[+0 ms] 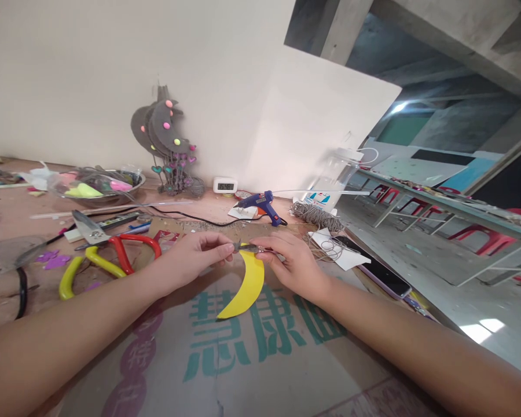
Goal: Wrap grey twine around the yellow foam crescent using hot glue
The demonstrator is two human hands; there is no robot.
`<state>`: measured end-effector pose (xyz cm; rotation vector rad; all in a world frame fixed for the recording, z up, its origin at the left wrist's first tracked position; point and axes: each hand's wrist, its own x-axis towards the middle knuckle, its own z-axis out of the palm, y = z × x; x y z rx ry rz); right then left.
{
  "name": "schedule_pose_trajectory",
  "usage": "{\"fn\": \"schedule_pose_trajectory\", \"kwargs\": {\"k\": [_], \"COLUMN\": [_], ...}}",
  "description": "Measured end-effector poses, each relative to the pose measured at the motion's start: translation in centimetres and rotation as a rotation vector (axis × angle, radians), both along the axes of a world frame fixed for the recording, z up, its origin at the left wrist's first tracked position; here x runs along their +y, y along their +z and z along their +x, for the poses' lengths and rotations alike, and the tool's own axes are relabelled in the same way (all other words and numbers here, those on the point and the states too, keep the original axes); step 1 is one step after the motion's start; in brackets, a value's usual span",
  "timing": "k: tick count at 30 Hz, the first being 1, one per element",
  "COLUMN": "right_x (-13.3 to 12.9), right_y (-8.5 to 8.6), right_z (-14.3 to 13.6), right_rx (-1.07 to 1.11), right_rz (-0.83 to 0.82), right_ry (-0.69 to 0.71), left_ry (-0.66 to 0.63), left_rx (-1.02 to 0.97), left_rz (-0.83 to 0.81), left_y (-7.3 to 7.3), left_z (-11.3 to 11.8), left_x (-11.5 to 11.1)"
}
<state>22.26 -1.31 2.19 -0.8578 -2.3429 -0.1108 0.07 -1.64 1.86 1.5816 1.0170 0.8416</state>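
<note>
We are resting both forearms over a flattened brown cardboard sheet with green printed characters [252, 341] lying on the table [8, 220]. Our left hand [195, 258] and right hand [293, 263] are pinching a thin short grey stick-like piece [248, 248] between fingertips, at the top tip of a yellow crescent-shaped foam cutout [246, 286] that is hanging down over the cardboard. Left of the hands, red-handled scissors [134, 249] and yellow-handled scissors [84, 266] are lying side by side. A dark smartphone [380, 272] is lying to the right. Farther back, a blue hot glue gun [263, 205], a bundle of grey twine [316, 215], a small white digital clock [224, 185] and a grey crescent-moon ornament with coloured dots [167, 142] are sitting near the wall.
</note>
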Motion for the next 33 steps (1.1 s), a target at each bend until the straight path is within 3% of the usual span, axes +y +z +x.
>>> {"fn": "schedule_pose_trajectory", "kwargs": {"k": [15,33], "right_x": [-0.16,-0.17], "right_y": [-0.14,0.06], "right_z": [0.10,-0.10], "right_rx": [-0.050,-0.053], "right_rz": [0.016,0.048], "right_ry": [-0.033,-0.021], "left_ry": [0.038,-0.008], "left_rx": [0.009,0.086], "left_rz": [0.037,0.091], "left_y": [-0.03,0.10], "left_z": [0.22,0.06], "left_x": [0.05,0.06]}}
